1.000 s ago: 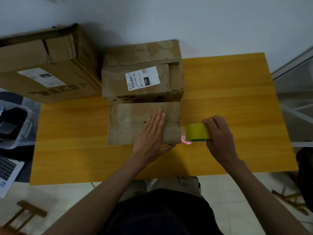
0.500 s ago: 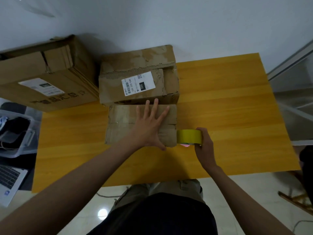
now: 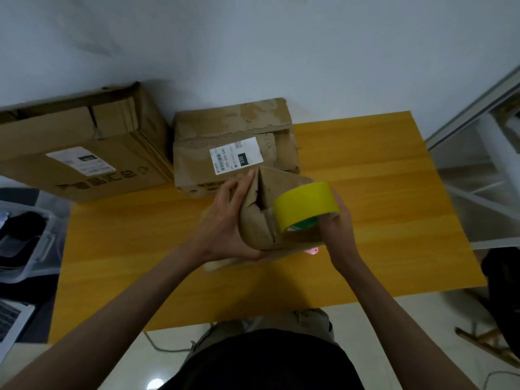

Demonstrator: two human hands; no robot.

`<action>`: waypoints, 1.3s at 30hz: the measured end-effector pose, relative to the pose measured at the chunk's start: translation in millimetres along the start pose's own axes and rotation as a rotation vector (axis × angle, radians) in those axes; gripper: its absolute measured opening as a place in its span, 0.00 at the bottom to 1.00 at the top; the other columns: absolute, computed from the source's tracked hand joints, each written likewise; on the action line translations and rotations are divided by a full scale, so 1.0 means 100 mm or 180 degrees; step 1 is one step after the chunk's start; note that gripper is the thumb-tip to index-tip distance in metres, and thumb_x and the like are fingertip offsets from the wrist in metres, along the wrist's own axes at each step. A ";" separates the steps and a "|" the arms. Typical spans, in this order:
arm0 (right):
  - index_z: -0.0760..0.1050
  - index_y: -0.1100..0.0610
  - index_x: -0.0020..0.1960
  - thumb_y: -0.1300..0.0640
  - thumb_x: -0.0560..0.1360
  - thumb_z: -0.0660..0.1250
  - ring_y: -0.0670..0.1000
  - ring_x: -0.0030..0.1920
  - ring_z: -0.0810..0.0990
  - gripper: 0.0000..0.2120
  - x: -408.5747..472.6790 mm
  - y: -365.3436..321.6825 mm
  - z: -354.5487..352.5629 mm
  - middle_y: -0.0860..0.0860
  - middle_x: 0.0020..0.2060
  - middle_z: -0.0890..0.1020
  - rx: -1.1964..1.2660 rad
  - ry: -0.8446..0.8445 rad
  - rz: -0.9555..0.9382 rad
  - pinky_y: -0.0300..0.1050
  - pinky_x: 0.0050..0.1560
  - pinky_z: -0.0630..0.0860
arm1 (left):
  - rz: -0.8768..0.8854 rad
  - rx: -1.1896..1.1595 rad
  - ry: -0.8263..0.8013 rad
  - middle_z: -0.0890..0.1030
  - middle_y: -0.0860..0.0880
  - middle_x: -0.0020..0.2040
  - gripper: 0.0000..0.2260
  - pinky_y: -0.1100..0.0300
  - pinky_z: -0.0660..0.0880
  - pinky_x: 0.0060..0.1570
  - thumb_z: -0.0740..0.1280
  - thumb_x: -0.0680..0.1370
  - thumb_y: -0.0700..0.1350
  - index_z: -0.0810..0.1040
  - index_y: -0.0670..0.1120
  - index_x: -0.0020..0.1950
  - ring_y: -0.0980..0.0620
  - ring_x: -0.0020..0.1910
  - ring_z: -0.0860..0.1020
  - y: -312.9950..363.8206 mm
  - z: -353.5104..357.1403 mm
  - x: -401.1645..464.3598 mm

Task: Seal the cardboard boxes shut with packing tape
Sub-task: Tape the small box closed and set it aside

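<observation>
A small worn cardboard box (image 3: 264,204) is tipped up on its end above the wooden table (image 3: 394,209), its flap seam facing me. My left hand (image 3: 228,220) grips the box's left side, thumb under its near edge. My right hand (image 3: 337,223) holds a yellow roll of packing tape (image 3: 305,205) against the box's right side, with a strip of tape running onto the cardboard. A medium box with a white shipping label (image 3: 233,147) stands just behind. A large box (image 3: 78,156) sits at the back left.
A small pink object (image 3: 312,251) lies on the table under the tipped box. A clear plastic bin (image 3: 25,235) and a laptop corner (image 3: 11,322) are off the table's left edge. A white wall rises behind the boxes.
The small box lay flat under my left palm; now it is tipped up on end and gripped. The tape roll has risen with my right hand onto the box's right side.
</observation>
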State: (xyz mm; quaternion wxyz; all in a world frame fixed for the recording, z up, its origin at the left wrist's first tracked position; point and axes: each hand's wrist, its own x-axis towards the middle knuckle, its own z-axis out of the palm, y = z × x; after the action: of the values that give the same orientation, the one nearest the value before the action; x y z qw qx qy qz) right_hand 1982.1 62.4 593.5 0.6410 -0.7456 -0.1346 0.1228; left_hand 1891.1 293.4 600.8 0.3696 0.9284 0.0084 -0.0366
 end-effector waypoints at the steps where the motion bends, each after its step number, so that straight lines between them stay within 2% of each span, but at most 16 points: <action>1: 0.73 0.46 0.63 0.35 0.77 0.62 0.50 0.58 0.78 0.21 0.00 -0.10 0.11 0.55 0.59 0.79 -0.0147 -0.0184 -0.0111 0.45 0.53 0.76 | 0.0004 -0.0174 0.0058 0.53 0.49 0.78 0.66 0.41 0.67 0.71 0.79 0.59 0.69 0.40 0.55 0.83 0.46 0.77 0.57 -0.07 -0.01 -0.07; 4: 0.75 0.55 0.65 0.56 0.78 0.58 0.52 0.61 0.78 0.18 -0.04 -0.23 0.44 0.53 0.61 0.80 -0.0538 -0.0562 -0.0253 0.57 0.56 0.76 | -0.0044 -0.0336 0.0261 0.51 0.50 0.80 0.67 0.43 0.68 0.71 0.80 0.60 0.68 0.39 0.51 0.83 0.51 0.79 0.54 -0.31 0.02 -0.30; 6: 0.74 0.56 0.67 0.55 0.74 0.56 0.54 0.63 0.77 0.23 -0.10 -0.24 0.65 0.52 0.62 0.80 -0.0768 -0.0626 -0.0179 0.64 0.62 0.73 | -0.0101 -0.0341 0.0386 0.46 0.52 0.82 0.67 0.51 0.63 0.73 0.79 0.61 0.68 0.38 0.47 0.83 0.56 0.80 0.48 -0.44 0.05 -0.45; 9: 0.72 0.51 0.66 0.58 0.72 0.55 0.56 0.68 0.74 0.23 -0.23 -0.25 0.91 0.52 0.63 0.79 -0.1002 -0.0801 -0.0449 0.71 0.70 0.62 | 0.0000 -0.0424 0.0470 0.39 0.50 0.83 0.64 0.62 0.52 0.77 0.76 0.65 0.69 0.39 0.39 0.82 0.51 0.82 0.41 -0.58 0.05 -0.68; 11: 0.72 0.51 0.64 0.60 0.71 0.56 0.53 0.73 0.69 0.23 -0.33 -0.28 1.06 0.52 0.63 0.78 -0.1160 -0.0920 -0.0616 0.71 0.73 0.55 | 0.0039 -0.0560 0.0502 0.36 0.46 0.82 0.64 0.58 0.53 0.79 0.78 0.65 0.66 0.40 0.38 0.81 0.46 0.82 0.39 -0.63 -0.01 -0.81; 15: 0.71 0.54 0.64 0.61 0.72 0.58 0.51 0.76 0.64 0.20 -0.49 -0.27 1.35 0.52 0.63 0.77 -0.1430 -0.1064 -0.0697 0.68 0.76 0.47 | 0.0100 -0.1013 0.0570 0.34 0.44 0.82 0.61 0.44 0.65 0.74 0.83 0.65 0.56 0.43 0.49 0.84 0.45 0.83 0.46 -0.65 -0.10 -0.97; 17: 0.72 0.56 0.63 0.63 0.73 0.60 0.52 0.76 0.64 0.18 -0.53 -0.25 1.43 0.53 0.63 0.77 -0.1573 -0.1048 -0.0734 0.67 0.76 0.46 | -0.0007 -0.1393 0.0554 0.48 0.44 0.84 0.64 0.41 0.71 0.71 0.85 0.65 0.47 0.38 0.59 0.82 0.46 0.80 0.60 -0.64 -0.09 -0.99; 19: 0.72 0.57 0.63 0.61 0.74 0.59 0.53 0.76 0.64 0.18 -0.54 -0.26 1.47 0.53 0.63 0.76 -0.1649 -0.1017 -0.0733 0.65 0.77 0.44 | -0.0088 -0.1452 0.0606 0.64 0.47 0.80 0.66 0.38 0.71 0.69 0.84 0.67 0.41 0.32 0.57 0.81 0.46 0.75 0.70 -0.67 -0.05 -0.99; 20: 0.72 0.57 0.64 0.59 0.74 0.58 0.53 0.76 0.64 0.19 -0.54 -0.28 1.48 0.53 0.63 0.76 -0.1683 -0.1016 -0.0704 0.64 0.78 0.44 | -0.0095 -0.1410 0.0654 0.66 0.47 0.79 0.65 0.38 0.71 0.69 0.83 0.68 0.39 0.33 0.57 0.81 0.46 0.74 0.72 -0.69 -0.03 -0.98; 23: 0.72 0.57 0.64 0.61 0.72 0.58 0.54 0.73 0.68 0.21 -0.53 -0.35 1.45 0.54 0.63 0.77 -0.1775 -0.1056 -0.0623 0.64 0.78 0.48 | 0.0101 -0.1314 0.0693 0.48 0.40 0.83 0.54 0.37 0.71 0.69 0.83 0.68 0.42 0.51 0.64 0.82 0.42 0.77 0.66 -0.73 -0.07 -0.97; 26: 0.72 0.58 0.62 0.62 0.70 0.57 0.56 0.64 0.74 0.20 -0.52 -0.42 1.36 0.54 0.59 0.77 -0.1843 -0.1153 -0.0562 0.64 0.76 0.57 | 0.0328 -0.0882 0.0650 0.33 0.46 0.82 0.44 0.38 0.69 0.71 0.83 0.68 0.49 0.65 0.49 0.79 0.41 0.82 0.49 -0.78 -0.08 -0.97; 29: 0.72 0.58 0.59 0.59 0.69 0.58 0.55 0.57 0.75 0.18 -0.54 -0.55 1.28 0.53 0.54 0.78 -0.1797 -0.1293 -0.0584 0.62 0.72 0.64 | 0.0348 -0.0713 0.0668 0.35 0.46 0.82 0.44 0.44 0.67 0.74 0.83 0.67 0.51 0.66 0.47 0.78 0.45 0.83 0.46 -0.74 -0.09 -0.93; 32: 0.74 0.58 0.56 0.54 0.68 0.59 0.54 0.53 0.75 0.18 -0.55 -0.69 1.22 0.52 0.51 0.77 -0.1677 -0.1212 -0.0783 0.55 0.59 0.73 | 0.0317 -0.0705 0.0597 0.37 0.46 0.82 0.44 0.44 0.67 0.74 0.83 0.67 0.53 0.67 0.49 0.78 0.45 0.83 0.47 -0.72 -0.08 -0.85; 34: 0.74 0.58 0.56 0.60 0.67 0.62 0.51 0.51 0.74 0.17 -0.49 -0.72 1.08 0.52 0.50 0.77 -0.1627 -0.0918 -0.0922 0.45 0.49 0.72 | 0.0231 -0.0686 0.0515 0.38 0.48 0.82 0.44 0.42 0.68 0.73 0.83 0.67 0.55 0.66 0.52 0.78 0.45 0.82 0.49 -0.74 -0.11 -0.84; 36: 0.76 0.59 0.56 0.73 0.62 0.66 0.48 0.51 0.72 0.23 -0.36 -0.72 0.82 0.53 0.51 0.76 -0.1837 -0.0492 -0.1133 0.34 0.47 0.68 | 0.0133 -0.0646 0.0432 0.39 0.51 0.82 0.43 0.42 0.69 0.73 0.82 0.68 0.56 0.66 0.55 0.78 0.46 0.82 0.50 -0.78 -0.16 -0.87; 39: 0.76 0.62 0.57 0.74 0.62 0.61 0.49 0.52 0.71 0.25 -0.21 -0.66 0.40 0.56 0.53 0.74 -0.2215 -0.0234 -0.1284 0.28 0.46 0.65 | 0.0134 -0.0593 0.0352 0.39 0.52 0.82 0.43 0.41 0.68 0.73 0.81 0.68 0.57 0.65 0.56 0.78 0.46 0.82 0.51 -0.78 -0.17 -0.86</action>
State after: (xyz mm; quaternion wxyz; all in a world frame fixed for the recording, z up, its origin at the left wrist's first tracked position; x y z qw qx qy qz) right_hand 1945.5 101.0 653.4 0.3562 -0.8719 -0.3345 -0.0318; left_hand 1802.8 362.8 565.7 0.4539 0.8907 0.0127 0.0233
